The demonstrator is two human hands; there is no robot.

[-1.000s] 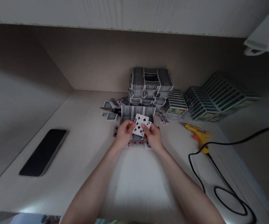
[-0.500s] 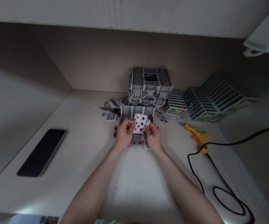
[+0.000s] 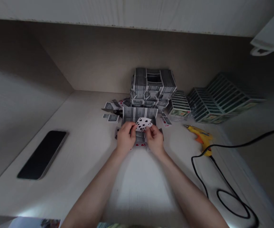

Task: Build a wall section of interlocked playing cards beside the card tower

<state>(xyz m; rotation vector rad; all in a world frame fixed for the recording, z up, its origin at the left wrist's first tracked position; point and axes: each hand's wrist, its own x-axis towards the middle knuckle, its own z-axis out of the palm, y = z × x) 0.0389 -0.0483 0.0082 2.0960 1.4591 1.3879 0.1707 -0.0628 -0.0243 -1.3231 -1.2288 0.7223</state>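
Two overlapping playing cards (image 3: pixel 143 123) with black spades are held face up between my hands. My left hand (image 3: pixel 127 134) pinches their left edge, and my right hand (image 3: pixel 155 136) pinches the right side. Beneath and behind them lies an open structure of patterned card backs (image 3: pixel 140 112), partly covered by my hands. A row of red-pip cards (image 3: pixel 140 145) shows at its near edge. Farther back stands a taller box-like stack (image 3: pixel 154 85) made of the same cards, with a rectangular opening on top.
Scissors (image 3: pixel 110 111) lie over loose cards (image 3: pixel 113 118) on the left. Boxed card packs (image 3: pixel 208 104) stand at the back right. A yellow glue gun (image 3: pixel 204 137) with a black cable (image 3: pixel 224 146) lies right, a phone (image 3: pixel 43 155) left. An overhead shelf edge (image 3: pixel 127 27) spans the top.
The two held cards have tilted flatter and now look foreshortened, their faces less upright. My hands have shifted only slightly and still pinch them.
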